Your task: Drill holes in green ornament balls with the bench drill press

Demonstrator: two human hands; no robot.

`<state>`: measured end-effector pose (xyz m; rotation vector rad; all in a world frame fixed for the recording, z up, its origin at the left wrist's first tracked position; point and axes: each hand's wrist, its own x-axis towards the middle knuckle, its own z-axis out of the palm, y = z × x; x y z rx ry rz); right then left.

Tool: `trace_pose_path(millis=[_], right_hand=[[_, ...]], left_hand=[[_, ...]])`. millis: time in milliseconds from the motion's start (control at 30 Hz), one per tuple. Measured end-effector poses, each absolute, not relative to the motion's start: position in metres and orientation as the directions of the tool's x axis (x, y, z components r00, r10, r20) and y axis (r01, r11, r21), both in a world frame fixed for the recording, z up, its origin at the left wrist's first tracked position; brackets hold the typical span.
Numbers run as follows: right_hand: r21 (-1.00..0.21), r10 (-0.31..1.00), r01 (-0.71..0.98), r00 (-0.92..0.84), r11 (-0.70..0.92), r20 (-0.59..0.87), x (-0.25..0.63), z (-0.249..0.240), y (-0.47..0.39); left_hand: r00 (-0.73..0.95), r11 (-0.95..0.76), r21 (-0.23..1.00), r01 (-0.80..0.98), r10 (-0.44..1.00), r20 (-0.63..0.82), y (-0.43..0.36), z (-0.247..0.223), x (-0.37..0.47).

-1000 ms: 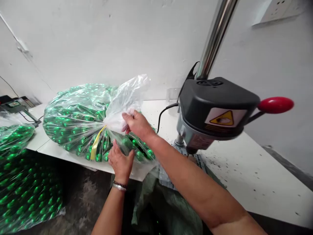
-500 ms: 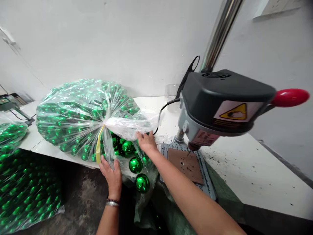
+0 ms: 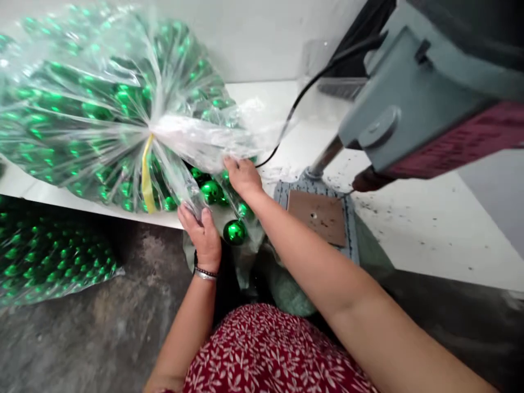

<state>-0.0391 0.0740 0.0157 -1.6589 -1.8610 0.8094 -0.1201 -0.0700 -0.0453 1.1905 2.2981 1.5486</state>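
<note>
A large clear plastic bag (image 3: 102, 128) full of shiny green ball ornaments lies on the table, gathered and tied with a yellow strip (image 3: 147, 174). My left hand (image 3: 203, 234) pinches a fold of clear plastic between thumb and fingers, below the gathered neck. Higher and to the right, my right hand (image 3: 244, 177) is closed on the plastic at the bag's loose end. Between my hands the plastic parts, and several green balls show there. One green ball (image 3: 234, 232) sits lowest, at the table's front edge. My right fingertips are partly hidden in the film.
A drill press (image 3: 388, 109) stands close on the right, its brown base board (image 3: 319, 215) strewn with dark chips. Its black cable (image 3: 290, 112) runs behind my right hand. Another bag of green balls (image 3: 49, 251) is below the table at left.
My view has tilted down and closer, so the drill press looms larger. My left hand has come nearer to my right, away from the yellow strip. Fewer balls show at the gap.
</note>
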Motion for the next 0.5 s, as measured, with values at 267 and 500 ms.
trace_pose_path(millis=[267, 500], right_hand=[[-0.681, 0.987, 0.727, -0.153, 0.087, -0.038, 0.008, 0.059, 0.022], [-0.642, 0.717, 0.766, -0.428, -0.037, -0.551, 0.06, -0.022, -0.139]], left_hand=[[-0.143, -0.135, 0.427, 0.894, 0.816, 0.559, -0.108, -0.037, -0.099], [-0.042, -0.21, 0.468, 0.858, 0.88, 0.472, -0.094, -0.043, -0.101]])
